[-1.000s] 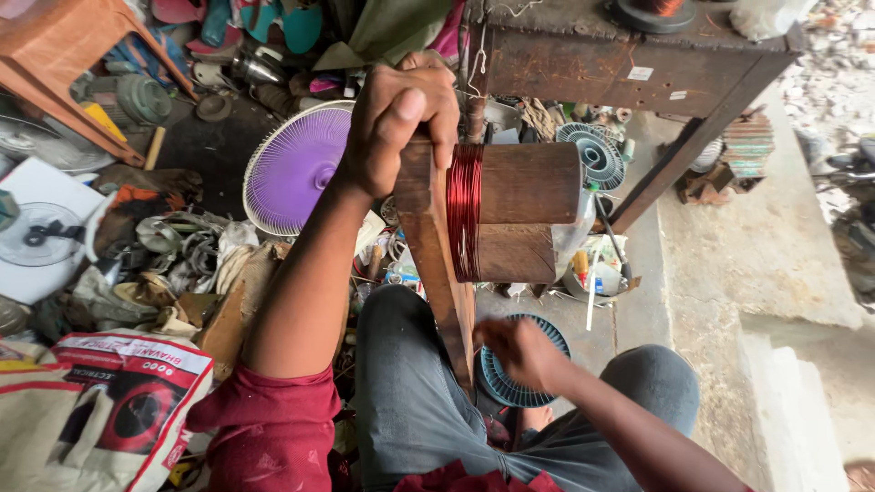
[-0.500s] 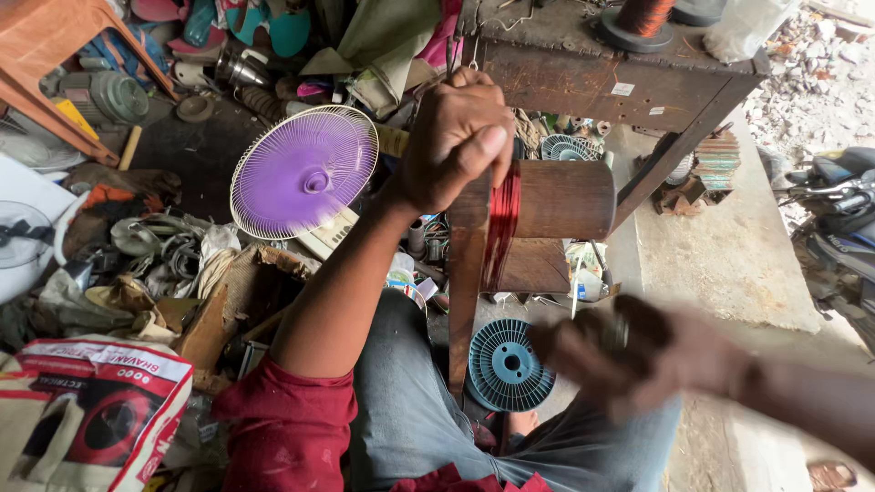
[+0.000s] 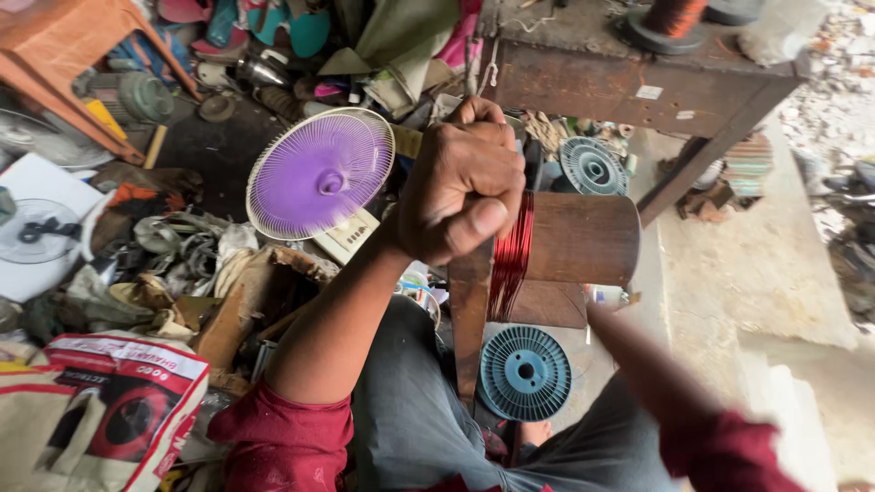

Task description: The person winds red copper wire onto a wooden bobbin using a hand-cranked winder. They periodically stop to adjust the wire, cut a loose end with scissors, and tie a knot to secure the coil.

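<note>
My left hand (image 3: 460, 187) is clenched in a fist at the top of a wooden winder, against the left end of its brown wooden drum (image 3: 583, 239). What the fingers enclose is hidden. A band of red copper wire (image 3: 510, 260) is wound round the drum just right of my thumb. The wooden upright (image 3: 469, 319) runs down between my knees. My right forearm (image 3: 638, 364), in a dark red sleeve, is blurred and points up toward the drum's underside; the hand itself cannot be made out. A teal plastic spool (image 3: 526, 372) lies on the floor below the drum.
A purple fan guard (image 3: 319, 173) leans left of my hand. Behind stands a rusty brown bench (image 3: 583, 82) carrying a copper wire reel (image 3: 670, 18), with another teal spool (image 3: 592, 166) beneath. Scrap parts, a white fan (image 3: 36, 228), an orange stool (image 3: 55, 55) and a printed sack (image 3: 118, 401) crowd the left.
My left hand has closed into a tight fist on the winder. My right hand has left the teal spool and swung up, blurred, toward the drum.
</note>
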